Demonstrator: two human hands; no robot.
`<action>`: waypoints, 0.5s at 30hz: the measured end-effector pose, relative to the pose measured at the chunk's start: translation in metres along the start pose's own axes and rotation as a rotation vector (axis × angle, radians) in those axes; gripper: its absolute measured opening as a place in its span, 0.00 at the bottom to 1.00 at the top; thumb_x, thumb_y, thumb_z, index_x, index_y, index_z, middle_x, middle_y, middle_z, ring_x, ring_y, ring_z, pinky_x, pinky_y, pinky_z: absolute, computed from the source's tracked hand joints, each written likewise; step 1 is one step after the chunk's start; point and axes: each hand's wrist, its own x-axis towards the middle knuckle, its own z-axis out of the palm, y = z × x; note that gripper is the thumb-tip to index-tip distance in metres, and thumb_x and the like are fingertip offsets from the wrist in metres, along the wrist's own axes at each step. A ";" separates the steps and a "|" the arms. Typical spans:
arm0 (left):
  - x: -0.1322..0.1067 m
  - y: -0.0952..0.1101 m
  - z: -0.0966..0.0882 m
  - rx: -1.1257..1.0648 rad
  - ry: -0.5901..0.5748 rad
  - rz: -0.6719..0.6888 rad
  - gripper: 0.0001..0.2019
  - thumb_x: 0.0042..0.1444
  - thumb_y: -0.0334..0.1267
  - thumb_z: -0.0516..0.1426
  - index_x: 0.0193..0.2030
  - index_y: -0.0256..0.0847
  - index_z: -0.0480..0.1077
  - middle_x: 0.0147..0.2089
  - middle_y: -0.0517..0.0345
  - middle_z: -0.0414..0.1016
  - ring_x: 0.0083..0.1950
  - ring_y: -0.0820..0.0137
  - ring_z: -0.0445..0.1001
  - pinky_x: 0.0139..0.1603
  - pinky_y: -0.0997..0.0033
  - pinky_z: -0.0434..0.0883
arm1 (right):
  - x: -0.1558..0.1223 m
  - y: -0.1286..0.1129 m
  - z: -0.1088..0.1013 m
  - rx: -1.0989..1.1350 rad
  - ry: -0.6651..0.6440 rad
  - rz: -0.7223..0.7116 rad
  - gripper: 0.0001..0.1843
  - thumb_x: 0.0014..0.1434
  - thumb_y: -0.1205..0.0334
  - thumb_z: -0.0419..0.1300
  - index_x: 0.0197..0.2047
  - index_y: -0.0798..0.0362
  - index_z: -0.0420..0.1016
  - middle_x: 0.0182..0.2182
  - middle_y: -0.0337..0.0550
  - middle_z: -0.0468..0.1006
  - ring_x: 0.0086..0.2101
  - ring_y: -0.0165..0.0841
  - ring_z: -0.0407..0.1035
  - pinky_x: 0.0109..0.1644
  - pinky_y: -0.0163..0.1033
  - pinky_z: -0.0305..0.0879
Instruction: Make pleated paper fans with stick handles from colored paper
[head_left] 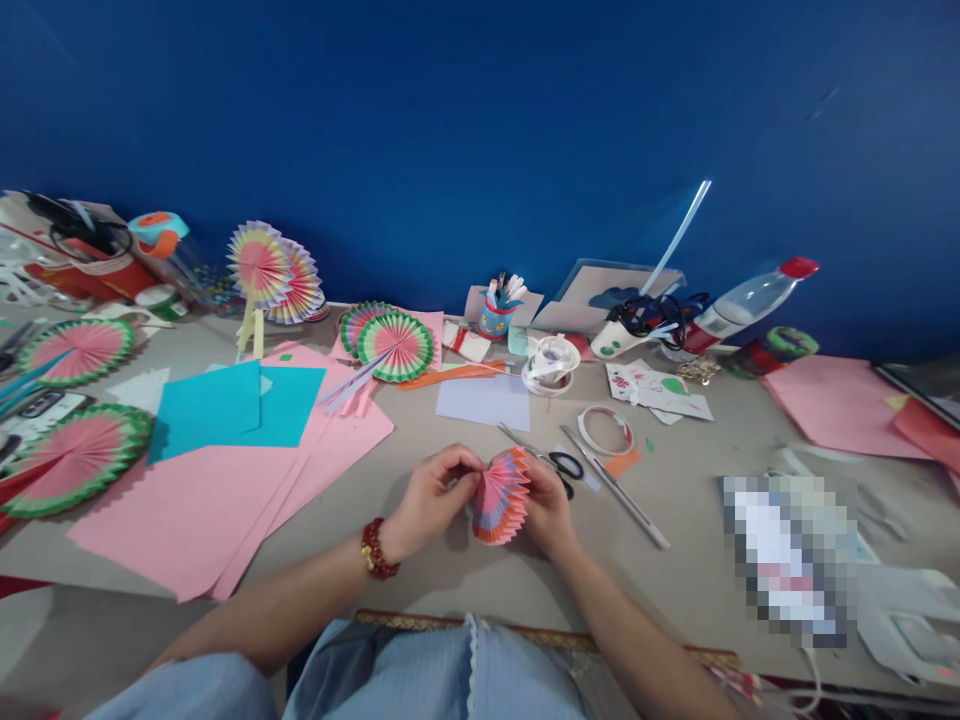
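Between my hands, above the front of the table, is a small pleated paper fan [501,500] in pink, purple and orange, partly spread. My left hand [439,498] pinches its left upper edge with thumb and forefinger. Around its right side is my right hand [547,505], with most of its fingers hidden behind the folds. Black-handled scissors [564,464] lie just beyond my right hand. To their right rests a slim silver-white craft knife or pen [626,497], and a roll of tape [606,430] sits behind it.
Pink paper sheets [187,510] and blue sheets [225,412] cover the left side. Finished round fans [396,347] stand or lie toward the wall. A pen cup [496,318], a tilted plastic bottle [742,305] and more pink paper [832,405] line the back and right.
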 end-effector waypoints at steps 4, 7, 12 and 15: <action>0.000 0.000 0.000 -0.017 0.012 0.006 0.04 0.58 0.33 0.56 0.36 0.38 0.73 0.34 0.58 0.74 0.35 0.71 0.72 0.37 0.74 0.69 | -0.001 0.002 -0.001 0.031 0.011 0.026 0.10 0.58 0.54 0.64 0.29 0.49 0.76 0.28 0.41 0.75 0.32 0.35 0.68 0.40 0.41 0.67; -0.001 0.000 -0.001 -0.008 0.010 0.016 0.05 0.57 0.32 0.55 0.36 0.39 0.73 0.34 0.58 0.74 0.35 0.72 0.72 0.37 0.74 0.69 | -0.003 0.005 -0.001 0.058 0.025 0.042 0.10 0.57 0.53 0.66 0.31 0.49 0.77 0.30 0.41 0.76 0.34 0.36 0.70 0.41 0.42 0.69; -0.001 0.001 -0.002 0.054 0.002 0.053 0.06 0.56 0.29 0.54 0.35 0.39 0.73 0.33 0.59 0.74 0.35 0.72 0.72 0.38 0.74 0.68 | -0.004 0.007 -0.001 0.091 0.013 0.044 0.09 0.55 0.52 0.67 0.33 0.48 0.78 0.30 0.42 0.77 0.33 0.37 0.70 0.40 0.42 0.69; -0.001 0.004 -0.002 0.066 0.000 0.050 0.06 0.56 0.29 0.54 0.35 0.39 0.73 0.33 0.59 0.74 0.35 0.72 0.72 0.38 0.74 0.69 | -0.003 0.005 -0.001 0.028 -0.008 -0.008 0.08 0.57 0.53 0.66 0.32 0.48 0.78 0.28 0.41 0.76 0.31 0.36 0.69 0.39 0.41 0.68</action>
